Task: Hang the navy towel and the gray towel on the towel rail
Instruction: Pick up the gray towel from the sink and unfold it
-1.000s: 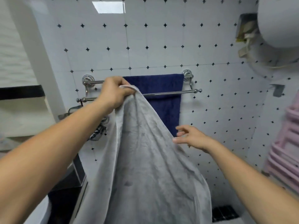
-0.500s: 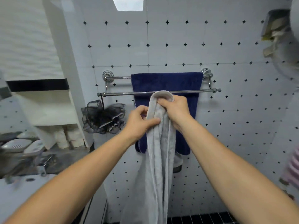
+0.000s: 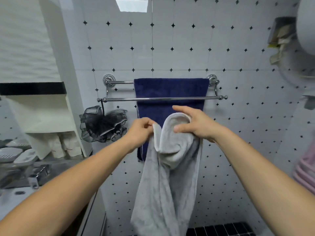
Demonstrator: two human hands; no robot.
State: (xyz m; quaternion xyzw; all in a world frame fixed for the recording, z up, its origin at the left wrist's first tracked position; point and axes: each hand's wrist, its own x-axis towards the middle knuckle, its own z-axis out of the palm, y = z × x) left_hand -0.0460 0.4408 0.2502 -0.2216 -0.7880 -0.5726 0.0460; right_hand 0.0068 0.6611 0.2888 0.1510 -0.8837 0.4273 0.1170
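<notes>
gray towel: bunched below towel rail, unhung | left hand: pinches its edge | right hand: fingers grip its fold | navy towel: draped over rail | risk: bunched fold may snag rail, drag navy towel off

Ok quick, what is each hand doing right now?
Left hand: closed, pinching the edge of the gray towel.
Right hand: gripping the gray towel's folded top, fingers partly spread.
</notes>
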